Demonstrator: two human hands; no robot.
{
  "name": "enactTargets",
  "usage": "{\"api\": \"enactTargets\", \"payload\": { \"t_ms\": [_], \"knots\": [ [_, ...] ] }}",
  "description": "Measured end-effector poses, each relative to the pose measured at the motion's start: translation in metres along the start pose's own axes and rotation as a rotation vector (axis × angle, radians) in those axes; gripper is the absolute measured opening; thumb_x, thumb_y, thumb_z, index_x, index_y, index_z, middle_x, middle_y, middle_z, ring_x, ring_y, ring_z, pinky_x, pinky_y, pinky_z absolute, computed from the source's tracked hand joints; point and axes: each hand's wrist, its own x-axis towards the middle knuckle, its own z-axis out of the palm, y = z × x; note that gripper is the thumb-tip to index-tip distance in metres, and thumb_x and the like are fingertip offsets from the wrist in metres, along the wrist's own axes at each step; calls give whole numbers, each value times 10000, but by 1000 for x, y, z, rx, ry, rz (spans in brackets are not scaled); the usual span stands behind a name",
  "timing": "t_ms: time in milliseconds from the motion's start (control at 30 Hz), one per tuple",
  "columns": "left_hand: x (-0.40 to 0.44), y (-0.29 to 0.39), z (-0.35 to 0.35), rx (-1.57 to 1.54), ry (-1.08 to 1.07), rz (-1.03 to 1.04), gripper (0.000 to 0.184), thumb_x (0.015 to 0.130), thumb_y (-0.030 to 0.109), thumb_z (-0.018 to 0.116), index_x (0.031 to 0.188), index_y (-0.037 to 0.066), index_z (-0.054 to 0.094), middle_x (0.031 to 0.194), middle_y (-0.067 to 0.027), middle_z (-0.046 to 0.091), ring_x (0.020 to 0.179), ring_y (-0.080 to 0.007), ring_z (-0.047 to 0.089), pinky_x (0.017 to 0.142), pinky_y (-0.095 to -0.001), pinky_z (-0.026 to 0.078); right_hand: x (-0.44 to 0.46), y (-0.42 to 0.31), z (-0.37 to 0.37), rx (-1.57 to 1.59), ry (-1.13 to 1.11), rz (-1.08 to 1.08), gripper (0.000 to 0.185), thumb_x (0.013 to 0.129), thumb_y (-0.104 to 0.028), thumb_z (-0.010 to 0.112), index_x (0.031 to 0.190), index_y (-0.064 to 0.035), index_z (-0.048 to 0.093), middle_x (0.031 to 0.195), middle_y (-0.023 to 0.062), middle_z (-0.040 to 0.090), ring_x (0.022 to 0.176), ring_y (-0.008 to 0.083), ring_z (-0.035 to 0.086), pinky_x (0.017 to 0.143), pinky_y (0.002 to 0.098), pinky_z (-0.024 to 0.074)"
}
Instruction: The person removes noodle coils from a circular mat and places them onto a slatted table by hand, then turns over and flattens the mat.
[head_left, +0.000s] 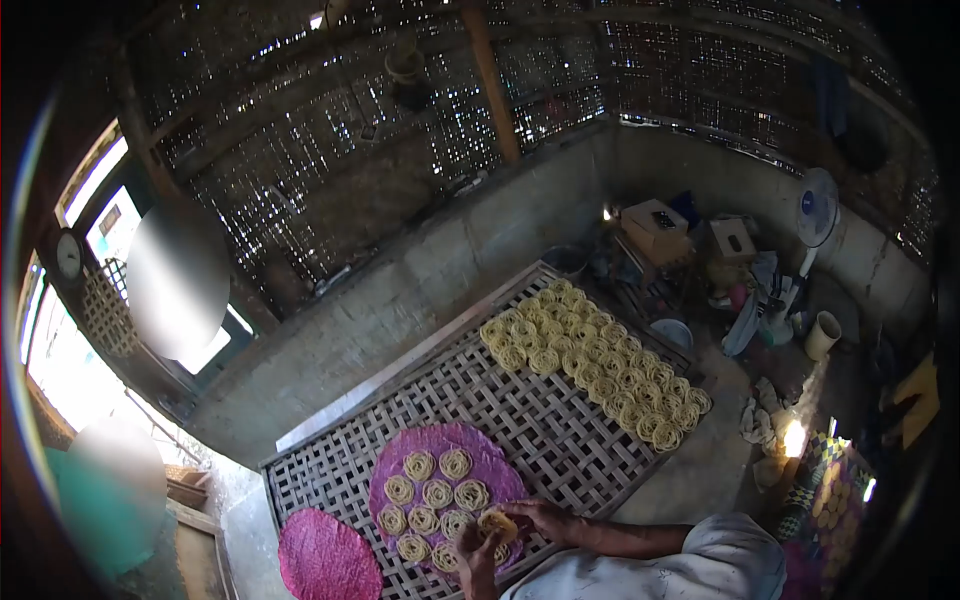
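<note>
Both of my hands meet at a coiled noodle nest (pixel 497 524) over a round magenta mat (pixel 440 441). My left hand (pixel 478 556) pinches the nest from the near left side, and my right hand (pixel 542 521) has its fingers on the right side. Several pale yellow noodle nests (pixel 437 494) lie spaced out on this mat, which rests on a lattice rack (pixel 400 405) of woven strips. Some fingertips are too small to make out.
More noodle nests (pixel 600 360) are packed in rows at the rack's far right. A second magenta mat (pixel 328 556) lies at the front left. A person in green (pixel 110 510) is by the bright doorway. A fan (pixel 818 207) and clutter stand beyond the rack.
</note>
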Motion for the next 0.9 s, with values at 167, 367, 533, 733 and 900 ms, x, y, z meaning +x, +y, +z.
{"api": "enactTargets", "payload": {
  "t_ms": [167,367,533,733,900],
  "knots": [
    [12,-45,-23,30,-56,44,312,781,-55,690,1079,-40,601,1031,-98,659,939,-189,647,855,-314,511,5,2,-5,-82,-17,-39,402,926,-317,646,1221,-45,621,1026,37,675,906,129,642,818,286,522],
    [15,-47,-17,62,-20,73,400,772,-17,715,1147,-60,584,1094,-138,649,999,-228,640,884,-345,509,12,4,-27,-107,-108,47,346,890,-220,706,1166,-29,620,1023,58,661,922,153,655,768,306,578],
    [22,-42,5,92,-14,58,406,773,-14,714,1155,-58,584,1103,-141,645,1014,-231,634,894,-344,502,-6,-17,-28,-212,-131,-5,352,867,-260,728,1137,-55,633,1044,28,652,917,129,641,755,281,552],
    [32,-41,28,131,-9,58,414,773,-10,713,1164,-54,584,1115,-145,640,1032,-236,628,906,-343,495,-4,-29,-48,-185,-170,-31,422,882,-285,712,1209,-51,582,1053,43,651,907,130,643,742,273,538],
    [44,-39,47,180,-20,65,421,774,-7,712,1172,-52,584,1124,-148,636,1047,-240,622,916,-342,489,-4,-41,-59,-187,-114,-63,422,893,-302,693,1214,-50,585,1055,44,653,885,130,650,734,269,551]
  ]
}}
